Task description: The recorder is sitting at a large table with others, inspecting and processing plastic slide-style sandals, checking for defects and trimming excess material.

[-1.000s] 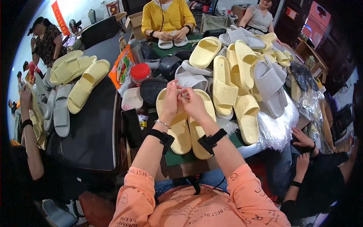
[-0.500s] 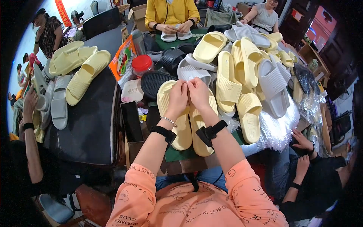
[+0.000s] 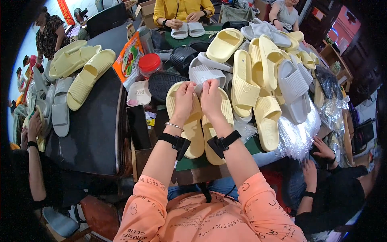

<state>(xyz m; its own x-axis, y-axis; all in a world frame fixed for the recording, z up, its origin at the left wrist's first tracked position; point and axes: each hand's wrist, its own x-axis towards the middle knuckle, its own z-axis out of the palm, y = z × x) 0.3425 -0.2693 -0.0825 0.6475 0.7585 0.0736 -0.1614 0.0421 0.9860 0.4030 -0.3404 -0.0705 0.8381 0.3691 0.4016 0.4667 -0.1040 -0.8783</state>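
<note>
- Pale-yellow moulded slippers [image 3: 192, 128], a matched pair, lie side by side on a dark green mat [image 3: 193, 163] on the brown table [image 3: 201, 174], toes pointing away from the person.
- Their surface is matte; fine parallel ribs line the broad straps, while the footbeds are smooth with rounded heels.
- Left hand [image 3: 184, 94] and right hand [image 3: 210, 93] are over the straps, just apart; each grip is drawn closed, fingertips to thumb, though I cannot tell whether anything thin is pinched there.
- Beyond them sits a light grey ribbed slipper [image 3: 205, 74].
- To the right, a heap of pale-yellow and grey slippers [image 3: 244, 86] adjoins shiny, crinkled silvery plastic [image 3: 300, 137].
</note>
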